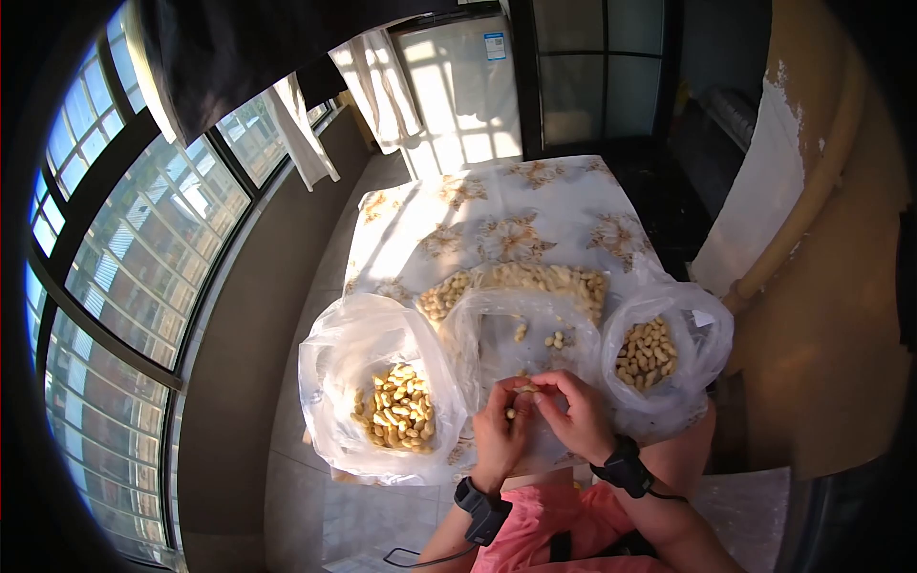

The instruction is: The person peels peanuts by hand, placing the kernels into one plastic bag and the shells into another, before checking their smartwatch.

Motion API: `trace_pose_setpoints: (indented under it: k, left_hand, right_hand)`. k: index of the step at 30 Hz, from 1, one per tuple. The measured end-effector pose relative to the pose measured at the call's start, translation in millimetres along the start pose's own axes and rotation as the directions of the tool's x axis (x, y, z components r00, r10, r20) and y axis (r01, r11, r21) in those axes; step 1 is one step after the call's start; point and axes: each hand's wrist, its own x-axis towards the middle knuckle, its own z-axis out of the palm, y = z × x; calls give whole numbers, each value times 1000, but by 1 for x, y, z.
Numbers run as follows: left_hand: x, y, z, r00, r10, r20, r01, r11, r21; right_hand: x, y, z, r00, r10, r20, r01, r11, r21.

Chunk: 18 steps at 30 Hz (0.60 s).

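Note:
My left hand [501,432] and my right hand [575,416] meet at the near edge of the table. Between their fingertips they pinch an unshelled peanut [527,389]. Another pale peanut [511,413] shows against the fingers of my left hand. Just beyond my hands lies an open clear plastic bag [478,329], with a few loose peanuts [555,340] in it. To the left, a large open plastic bag [330,382] holds a heap of peanuts [396,406]. On the right, a smaller open bag [709,334] contains more peanuts [648,353].
Behind the middle bag, a long bag full of peanuts [540,277] lies across the table. A flowered tablecloth [564,205] covers the table. Barred windows [158,248] run along the left, and a brown wall [826,382] stands at the right. Dark cloth [248,57] hangs overhead.

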Motion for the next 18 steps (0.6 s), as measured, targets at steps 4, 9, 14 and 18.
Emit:
trace_pose_setpoints:
  k: [4,9,14,18]
  left_hand:
    - [1,4,-1,1000,-5,-1,5,1000,-30]
    - [1,6,-1,1000,7,-14,-7,1000,-7]
    - [1,5,0,999,16,-32,-16,1000,11]
    - [1,11,-1,1000,1,-27,0,999,36]
  right_hand:
    - [0,0,-1,1000,10,1,-10,1000,18]
    - [-1,4,0,1000,4,-1,-4,999,37]
    - [-1,5,0,1000,-7,-15,8,999,38]
    - [-3,6,2,1000,20,-22,-19,998,58]
